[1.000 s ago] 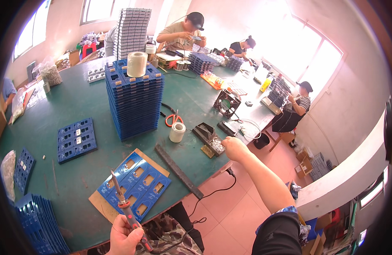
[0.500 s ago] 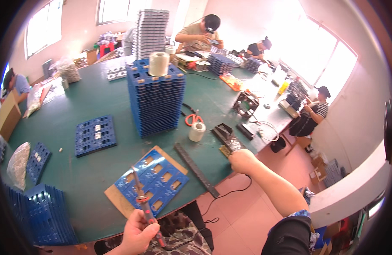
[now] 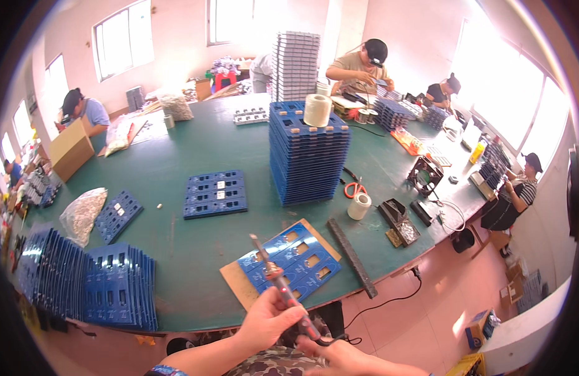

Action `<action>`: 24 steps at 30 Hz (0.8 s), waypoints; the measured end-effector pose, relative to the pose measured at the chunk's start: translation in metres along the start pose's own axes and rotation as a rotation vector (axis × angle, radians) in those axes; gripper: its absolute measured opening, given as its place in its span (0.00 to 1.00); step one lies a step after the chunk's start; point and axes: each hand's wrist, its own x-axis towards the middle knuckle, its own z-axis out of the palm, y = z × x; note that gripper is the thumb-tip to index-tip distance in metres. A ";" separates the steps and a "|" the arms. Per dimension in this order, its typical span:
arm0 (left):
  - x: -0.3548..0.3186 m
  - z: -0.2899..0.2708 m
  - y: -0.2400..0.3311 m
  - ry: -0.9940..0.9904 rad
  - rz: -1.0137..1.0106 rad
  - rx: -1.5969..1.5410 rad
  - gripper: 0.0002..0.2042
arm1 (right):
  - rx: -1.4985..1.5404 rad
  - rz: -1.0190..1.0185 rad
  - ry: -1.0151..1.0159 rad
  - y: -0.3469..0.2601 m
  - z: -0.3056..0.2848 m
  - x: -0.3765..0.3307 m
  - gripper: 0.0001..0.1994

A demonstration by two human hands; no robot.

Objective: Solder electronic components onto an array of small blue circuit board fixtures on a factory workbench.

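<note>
My left hand is closed around the grey and red handle of a soldering iron, its tip pointing up and away. Stretched fingers of my right hand are at the lower end of that handle, by the cord; whether they touch it I cannot tell. Beyond the iron, a blue panel with rectangular cutouts lies tilted on a brown board. A dark metal bar lies to its right. Farther right is a dark open tray with crumpled silvery material and a yellowish pad.
A tall stack of blue panels bears a white roll. Orange-handled scissors and another roll lie nearby. Upright blue panels and a bag of small parts are at left. Several people work around the table.
My right hand has left the dark tray and come to the soldering iron's lower end. My left hand still holds the iron. The view has swung left.
</note>
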 end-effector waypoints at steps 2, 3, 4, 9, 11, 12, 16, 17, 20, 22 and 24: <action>-0.005 0.000 -0.002 -0.067 0.025 -0.005 0.10 | 0.166 0.117 0.232 0.006 0.020 0.011 0.35; -0.009 0.000 -0.003 -0.062 -0.002 0.004 0.11 | 0.448 0.047 0.380 0.008 0.032 0.017 0.38; -0.012 0.001 -0.005 -0.037 -0.053 0.015 0.11 | 0.732 -0.026 0.526 0.010 0.042 0.020 0.41; -0.031 0.006 -0.019 -0.066 -0.030 0.160 0.10 | 0.961 -0.438 0.618 0.028 0.052 0.019 0.34; -0.037 0.005 -0.027 -0.135 -0.039 0.226 0.09 | 1.182 -0.291 0.765 0.030 0.050 0.014 0.24; -0.038 0.004 -0.030 -0.155 -0.045 0.291 0.08 | 1.230 -0.276 0.832 0.030 0.046 0.012 0.22; -0.056 -0.001 -0.028 -0.366 -0.103 0.529 0.10 | 1.268 -0.444 0.951 0.029 0.014 -0.010 0.19; -0.064 -0.005 -0.015 -0.334 -0.104 0.533 0.15 | 1.217 -0.522 1.004 0.031 0.001 -0.019 0.17; -0.099 -0.014 0.038 -0.242 0.248 0.349 0.27 | 1.162 -0.635 1.178 0.044 -0.037 -0.059 0.15; -0.130 -0.022 0.079 0.113 0.229 0.260 0.29 | 1.099 -0.653 1.269 0.055 -0.051 -0.086 0.15; -0.158 -0.033 0.117 0.248 0.468 0.409 0.28 | 1.065 -0.682 1.339 0.066 -0.058 -0.104 0.14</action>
